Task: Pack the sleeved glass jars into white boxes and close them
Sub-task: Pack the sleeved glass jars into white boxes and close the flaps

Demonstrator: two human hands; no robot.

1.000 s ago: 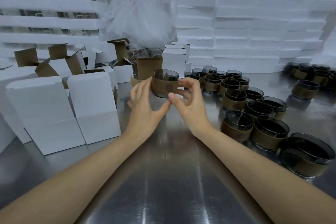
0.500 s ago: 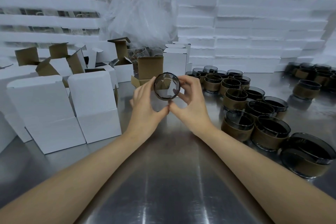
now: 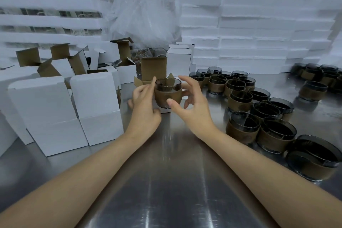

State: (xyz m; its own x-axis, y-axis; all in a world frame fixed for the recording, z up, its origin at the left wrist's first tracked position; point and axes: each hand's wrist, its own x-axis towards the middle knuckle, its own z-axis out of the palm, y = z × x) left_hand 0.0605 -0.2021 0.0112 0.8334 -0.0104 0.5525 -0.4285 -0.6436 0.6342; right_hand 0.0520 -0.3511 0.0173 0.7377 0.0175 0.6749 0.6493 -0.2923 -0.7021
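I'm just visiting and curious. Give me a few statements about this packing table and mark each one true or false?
1. The jar between the hands stands upright, mouth up. True.
2. The jar is already sealed inside a closed white box. False: it is out in the open, in front of an open box with a raised brown flap.
3. More sleeved jars wait on the right side of the metal table. True.
4. The right hand is balled into a tight fist. False: its fingers are spread around the jar.
5. The left hand is beside the jar. True.
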